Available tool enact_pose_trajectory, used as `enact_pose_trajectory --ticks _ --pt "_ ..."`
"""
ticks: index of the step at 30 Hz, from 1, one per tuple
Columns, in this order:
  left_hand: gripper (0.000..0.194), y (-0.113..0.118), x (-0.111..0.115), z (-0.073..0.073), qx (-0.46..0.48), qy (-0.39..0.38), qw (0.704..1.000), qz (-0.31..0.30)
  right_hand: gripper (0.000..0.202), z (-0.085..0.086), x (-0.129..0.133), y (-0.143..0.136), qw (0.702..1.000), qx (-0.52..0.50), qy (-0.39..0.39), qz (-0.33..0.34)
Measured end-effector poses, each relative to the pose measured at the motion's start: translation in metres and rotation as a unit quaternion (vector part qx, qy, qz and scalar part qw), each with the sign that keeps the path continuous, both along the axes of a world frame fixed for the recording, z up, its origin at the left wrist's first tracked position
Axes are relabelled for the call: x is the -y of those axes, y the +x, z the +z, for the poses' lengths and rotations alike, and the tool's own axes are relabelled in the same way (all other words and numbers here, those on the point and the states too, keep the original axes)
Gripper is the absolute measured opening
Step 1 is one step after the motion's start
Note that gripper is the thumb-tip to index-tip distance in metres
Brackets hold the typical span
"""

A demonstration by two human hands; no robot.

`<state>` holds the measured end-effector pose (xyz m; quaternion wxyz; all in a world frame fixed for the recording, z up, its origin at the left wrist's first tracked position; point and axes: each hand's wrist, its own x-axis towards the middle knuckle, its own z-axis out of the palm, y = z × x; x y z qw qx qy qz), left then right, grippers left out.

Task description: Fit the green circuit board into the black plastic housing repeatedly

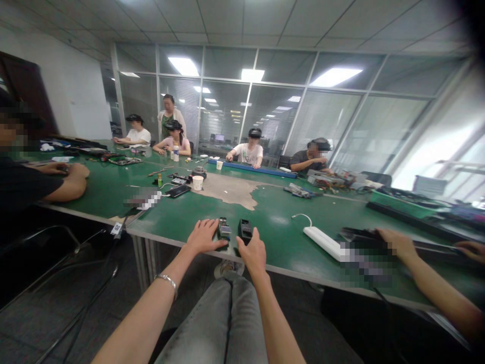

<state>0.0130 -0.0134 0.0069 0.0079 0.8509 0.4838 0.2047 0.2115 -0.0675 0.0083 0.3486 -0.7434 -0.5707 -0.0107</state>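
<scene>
Near the table's front edge lies a small circuit board [224, 231] with a pale, screen-like rectangle on it. My left hand [204, 236] rests beside its left side, fingers stretched out and spread, the thumb reaching across by its lower end. Just to the right is a narrow black plastic housing [245, 228] with openings in its face. Beside its lower right end is my right hand [253, 250], thumb and forefinger apart around the near end and the other fingers partly hidden. Neither hand is closed on anything.
The green table [273, 222] has a torn bare patch. On it stand a paper cup [197, 182], a black phone [178, 190] and a white power strip [324, 242]. At right, a co-worker's hand [396, 245] touches a dark part; other people sit around the table.
</scene>
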Motion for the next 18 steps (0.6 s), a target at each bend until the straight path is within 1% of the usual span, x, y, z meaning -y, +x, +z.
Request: enact_pose_trajectory --ticks 2,5,7,9,13,15,18 --pt "0.094 0.000 -0.001 -0.001 0.000 -0.001 1.000 0.002 0.067 0.002 0.001 0.000 1.000 -0.023 0.001 0.006" --pt "0.092 0.000 -0.002 -0.002 0.002 -0.006 1.000 0.005 0.058 0.014 0.000 -0.002 0.996 -0.084 0.027 0.016" --pt "0.096 -0.001 -0.002 -0.003 0.006 -0.004 1.000 0.005 0.053 0.025 -0.002 -0.007 0.991 -0.119 0.049 0.036" --pt "0.105 -0.001 -0.001 -0.003 0.014 0.000 1.000 0.005 0.047 0.034 -0.005 -0.015 0.987 -0.136 0.060 0.065" --pt "0.122 -0.001 0.000 -0.001 0.030 0.002 0.999 0.010 0.038 0.043 -0.009 -0.034 0.985 -0.124 0.046 0.111" --pt "0.125 -0.001 0.001 0.000 0.036 -0.001 0.999 0.009 0.035 0.044 -0.010 -0.042 0.986 -0.113 0.034 0.115" --pt "0.125 -0.002 0.003 0.003 0.044 -0.002 0.999 0.001 0.033 0.048 -0.011 -0.050 0.989 -0.094 0.016 0.109"
